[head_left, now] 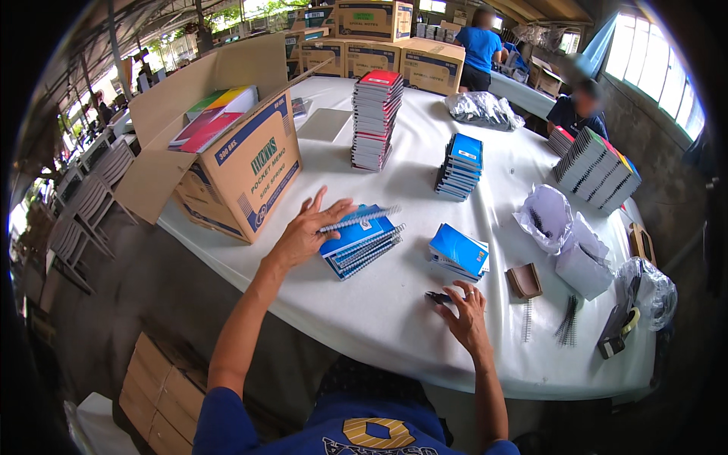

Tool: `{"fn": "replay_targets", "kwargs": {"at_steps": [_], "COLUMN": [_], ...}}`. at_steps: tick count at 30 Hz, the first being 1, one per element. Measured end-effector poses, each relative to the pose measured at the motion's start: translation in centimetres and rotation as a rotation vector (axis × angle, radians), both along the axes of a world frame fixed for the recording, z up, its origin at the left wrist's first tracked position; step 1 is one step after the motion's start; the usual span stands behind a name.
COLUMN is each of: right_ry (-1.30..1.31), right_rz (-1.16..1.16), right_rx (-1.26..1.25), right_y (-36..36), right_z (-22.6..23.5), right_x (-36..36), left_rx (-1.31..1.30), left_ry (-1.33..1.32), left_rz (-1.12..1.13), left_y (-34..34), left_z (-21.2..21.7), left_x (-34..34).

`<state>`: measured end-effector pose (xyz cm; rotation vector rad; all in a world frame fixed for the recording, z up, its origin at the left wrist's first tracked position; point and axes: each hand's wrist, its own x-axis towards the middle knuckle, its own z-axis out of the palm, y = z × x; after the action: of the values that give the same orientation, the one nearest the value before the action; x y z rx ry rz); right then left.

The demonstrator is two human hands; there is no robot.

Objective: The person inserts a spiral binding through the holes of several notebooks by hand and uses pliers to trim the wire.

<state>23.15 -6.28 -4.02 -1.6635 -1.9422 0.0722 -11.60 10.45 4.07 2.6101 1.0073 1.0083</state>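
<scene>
My left hand [302, 233] is at the left end of a small pile of blue spiral notebooks [358, 246], its fingers spread. A motion-blurred wire spiral [360, 218] runs from beside its thumb across the top of the pile. On the right, my right hand [465, 312] is low over the table, with thumb and fingertips curled around small dark pliers [437, 298]. Just beyond it lies a short stack of blue notebooks or pads [460, 250], with no spiral visible on the top one.
An open carton [262, 171] of colourful notebooks stands left. Further back are a tall red-topped stack [375, 121] and a blue stack [459, 167]. Right are white bags [547, 216], loose spirals [567, 322], a tape dispenser [613, 337] and notebook stacks [597, 171]. Two people are beyond.
</scene>
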Motion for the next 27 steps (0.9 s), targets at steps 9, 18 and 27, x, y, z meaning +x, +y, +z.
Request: {"fn": "replay_targets", "kwargs": {"at_steps": [9,18,27], "right_ry": [0.131,-0.084,-0.080], "right_rz": [0.142,0.265,0.292], "right_rx": [0.221,0.415,0.362], "right_y": [4.8,11.7,13.1], "right_z": [2.8,2.0,2.6], "right_x": [-6.3,-14.9,-13.2], "left_rx": [-0.219,-1.025,-0.846], "left_ry": [0.359,-0.021,0.104], "left_rz": [-0.248,0.046,0.161], "left_y": [2.6,11.9,9.4], "left_z": [-1.9,-4.8,-2.6], "left_x": [-1.8,0.1,2.3]}}
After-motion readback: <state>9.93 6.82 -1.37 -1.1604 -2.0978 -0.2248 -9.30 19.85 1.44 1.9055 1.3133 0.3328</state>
